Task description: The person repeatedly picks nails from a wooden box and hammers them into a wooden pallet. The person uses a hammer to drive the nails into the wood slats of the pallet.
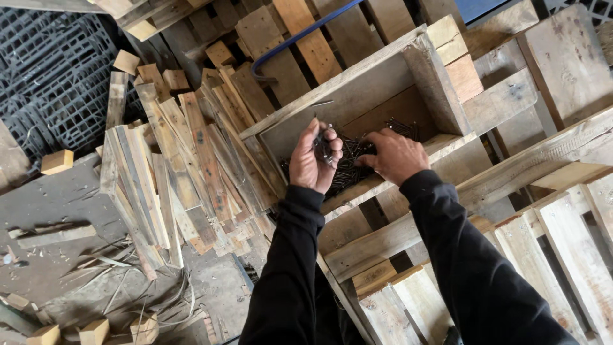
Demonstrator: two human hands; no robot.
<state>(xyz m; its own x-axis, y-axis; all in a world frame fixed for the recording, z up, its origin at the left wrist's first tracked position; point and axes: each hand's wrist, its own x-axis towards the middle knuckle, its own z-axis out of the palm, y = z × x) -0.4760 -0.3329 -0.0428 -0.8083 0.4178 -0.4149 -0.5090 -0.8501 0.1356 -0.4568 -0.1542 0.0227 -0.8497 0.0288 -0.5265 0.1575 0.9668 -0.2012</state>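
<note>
Clutching dark thin nails (324, 150), left hand (311, 163); right hand (396, 155) fingering the box (357, 96) pile, grip unclear.

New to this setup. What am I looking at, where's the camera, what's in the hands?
One picture, from a camera worn on a person's head, looking down at their own two bare hands in black sleeves. No machine here. The left hand holds a small bunch of dark nails. The right hand reaches into a loose pile of nails inside an open wooden box. The box rests on wooden pallets. To the left lies a heap of wood slats and small blocks on the floor.
</note>
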